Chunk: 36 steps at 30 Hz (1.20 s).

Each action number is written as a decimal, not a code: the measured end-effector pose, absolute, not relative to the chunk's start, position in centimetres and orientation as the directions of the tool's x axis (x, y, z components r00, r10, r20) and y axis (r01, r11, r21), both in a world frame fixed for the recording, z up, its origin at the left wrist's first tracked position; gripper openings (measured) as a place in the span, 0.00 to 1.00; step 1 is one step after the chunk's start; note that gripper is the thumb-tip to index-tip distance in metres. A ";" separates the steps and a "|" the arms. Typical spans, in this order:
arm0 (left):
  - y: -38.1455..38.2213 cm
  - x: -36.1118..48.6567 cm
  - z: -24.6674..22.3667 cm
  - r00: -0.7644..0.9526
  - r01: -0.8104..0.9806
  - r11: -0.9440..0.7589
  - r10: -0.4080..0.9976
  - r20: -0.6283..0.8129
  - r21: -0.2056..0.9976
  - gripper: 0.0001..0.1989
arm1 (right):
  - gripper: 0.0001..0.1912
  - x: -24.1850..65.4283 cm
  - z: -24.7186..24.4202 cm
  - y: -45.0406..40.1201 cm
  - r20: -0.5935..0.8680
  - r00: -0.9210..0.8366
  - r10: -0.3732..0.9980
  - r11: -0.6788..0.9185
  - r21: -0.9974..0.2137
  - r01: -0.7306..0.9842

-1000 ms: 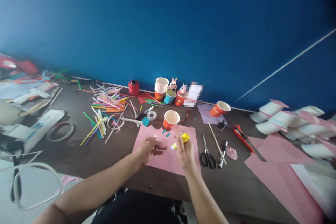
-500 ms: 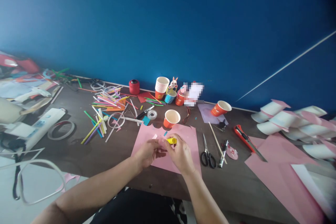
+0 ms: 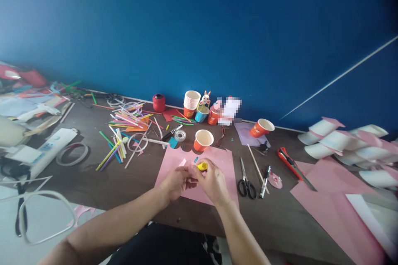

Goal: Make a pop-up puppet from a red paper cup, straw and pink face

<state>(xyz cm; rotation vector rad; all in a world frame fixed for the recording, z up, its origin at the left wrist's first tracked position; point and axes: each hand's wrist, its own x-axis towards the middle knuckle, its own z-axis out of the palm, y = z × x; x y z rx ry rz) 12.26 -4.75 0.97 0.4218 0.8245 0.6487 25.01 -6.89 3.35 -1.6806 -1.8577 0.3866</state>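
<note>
Both hands meet above a pink sheet (image 3: pixel 222 174) on the dark table. Between the fingers of my right hand (image 3: pixel 214 182) is a small rolled yellow piece (image 3: pixel 202 167). My left hand (image 3: pixel 178 181) has its fingertips pressed together against the right thumb; a bit of pink seems to be there, too small to make out. Just behind the hands stands an orange paper cup (image 3: pixel 203 140). A small blue piece (image 3: pixel 195 159) lies between the cup and the hands.
Black-handled scissors (image 3: pixel 246 184), a marker (image 3: pixel 265 181) and a red cutter (image 3: pixel 289 163) lie to the right. Colored straws (image 3: pixel 116 153) are scattered at the left, near a tape roll (image 3: pixel 180 135). Stacked cups (image 3: pixel 192 103) stand by the blue wall.
The yellow piece has tilted and shifted slightly to the left between the fingers. My left hand has turned a little; the objects on the table have stayed put.
</note>
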 end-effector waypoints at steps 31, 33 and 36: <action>-5.2 12.6 0.5 0.445 -0.399 0.697 0.715 -0.539 0.596 0.07 | 0.18 27.3 2.2 -6.8 0.114 0.211 0.971 -0.016 -0.847 0.532; -5.3 12.7 0.5 0.458 -0.390 0.691 0.719 -0.523 0.609 0.08 | 0.17 27.3 1.5 -6.8 0.102 0.181 0.978 0.000 -0.872 0.489; -5.3 12.9 0.4 0.456 -0.401 0.684 0.726 -0.515 0.609 0.15 | 0.13 26.9 0.8 -6.6 0.127 0.174 0.976 0.032 -0.882 0.470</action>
